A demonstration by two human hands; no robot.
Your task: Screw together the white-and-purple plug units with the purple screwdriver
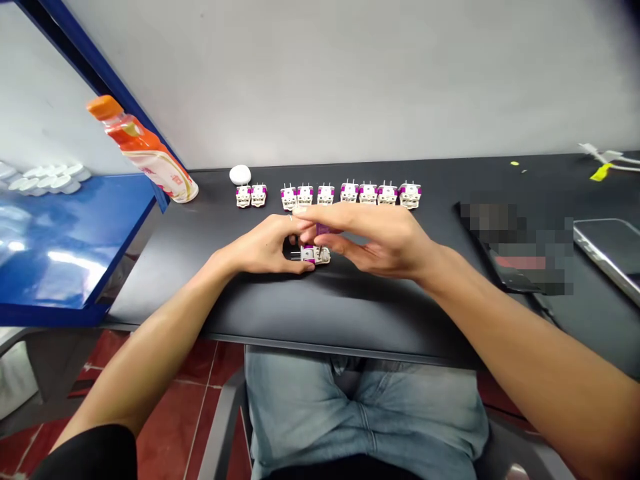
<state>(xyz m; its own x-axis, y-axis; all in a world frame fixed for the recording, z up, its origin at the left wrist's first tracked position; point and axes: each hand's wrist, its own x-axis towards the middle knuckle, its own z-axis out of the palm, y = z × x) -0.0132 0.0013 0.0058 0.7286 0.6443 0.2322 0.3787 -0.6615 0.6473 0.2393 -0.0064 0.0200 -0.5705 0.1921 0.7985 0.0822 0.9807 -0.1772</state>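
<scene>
On the black table, my left hand (pixel 270 245) grips a small white and purple plug (pixel 309 255) between thumb and fingers. The plug lies on its side with two metal pins pointing left. Above its right end, my right hand (pixel 373 237) is closed around what looks like a short screwdriver with a purple handle (pixel 324 229). Its dark shaft points down at the plug; whether the tip touches a screw is too small to tell. Behind the hands, several similar white and purple plugs (pixel 368 194) stand in a row, pins up.
A white rounded piece (pixel 241 175) sits behind the row's left end. An orange-capped bottle (pixel 145 150) stands at the back left, beside a blue surface (pixel 55 247). To the right lie a dark, partly blurred object (pixel 500 267), a phone-like device (pixel 613 250) and white cables (pixel 607 159).
</scene>
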